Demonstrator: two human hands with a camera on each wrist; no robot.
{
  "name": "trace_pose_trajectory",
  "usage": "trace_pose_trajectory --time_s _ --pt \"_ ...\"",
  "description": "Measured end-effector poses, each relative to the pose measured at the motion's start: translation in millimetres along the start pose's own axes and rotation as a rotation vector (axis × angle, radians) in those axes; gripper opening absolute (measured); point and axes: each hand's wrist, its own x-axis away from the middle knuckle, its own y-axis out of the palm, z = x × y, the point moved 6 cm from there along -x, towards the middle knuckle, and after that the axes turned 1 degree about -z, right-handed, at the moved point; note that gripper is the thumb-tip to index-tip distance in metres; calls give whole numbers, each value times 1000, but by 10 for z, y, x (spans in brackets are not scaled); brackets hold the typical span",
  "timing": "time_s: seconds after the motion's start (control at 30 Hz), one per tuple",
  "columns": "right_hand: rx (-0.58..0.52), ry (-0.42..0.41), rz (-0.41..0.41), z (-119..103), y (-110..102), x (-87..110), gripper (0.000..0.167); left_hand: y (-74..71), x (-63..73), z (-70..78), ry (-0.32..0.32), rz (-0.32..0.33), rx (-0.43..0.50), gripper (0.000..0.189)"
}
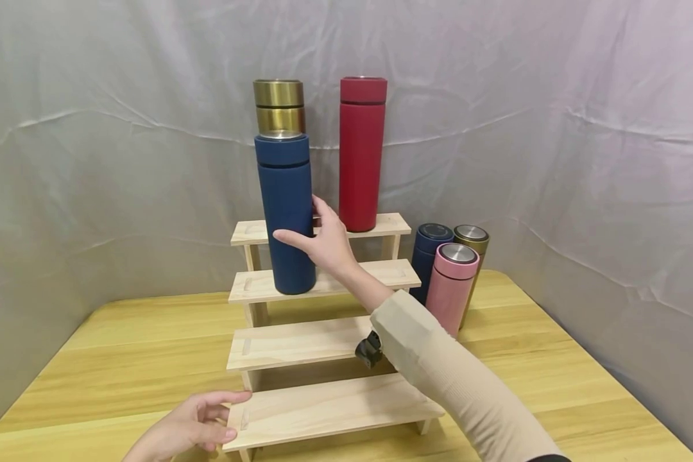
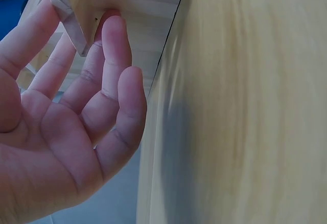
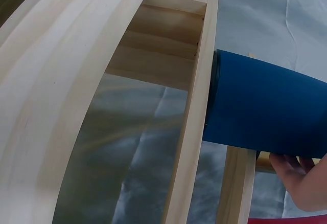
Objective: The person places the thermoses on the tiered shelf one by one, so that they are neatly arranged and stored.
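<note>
Three tall flasks are at the upper tiers of the four-tier pale wooden rack in the head view. A matte red cylindrical flask stands on the top tier, and a shiny gold metal flask rises behind the next one, its base hidden. In front, a matte blue cylindrical flask is upright at the left part of the tier below. The right hand has its grip around this blue flask, thumb across the front. The left hand grips the left end of the lowest tier. Right of the rack, a glossy pink flask, a dark navy flask and a second gold flask stand close together on the yellow wood-grain table. Judged by count, the placing looks about half done, with that trio left off the rack.

Seen from the left wrist, fingers reach under the board's end, some curled beneath it; the grip seems only a light, steadying one.

From the right wrist, the blue flask's base is right at the tier's edge board, fingers bent against its side. Whether its full weight rests there, I cannot tell.
</note>
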Motion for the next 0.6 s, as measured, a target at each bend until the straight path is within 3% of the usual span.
trace_pose_trajectory --time_s 0.37,0.6 --pt "-39 33 -32 71 -24 52 73 13 -18 -21 10 -31 31 43" --pt "-76 48 -27 114 -103 114 70 9 -13 -3 15 -18 26 44"
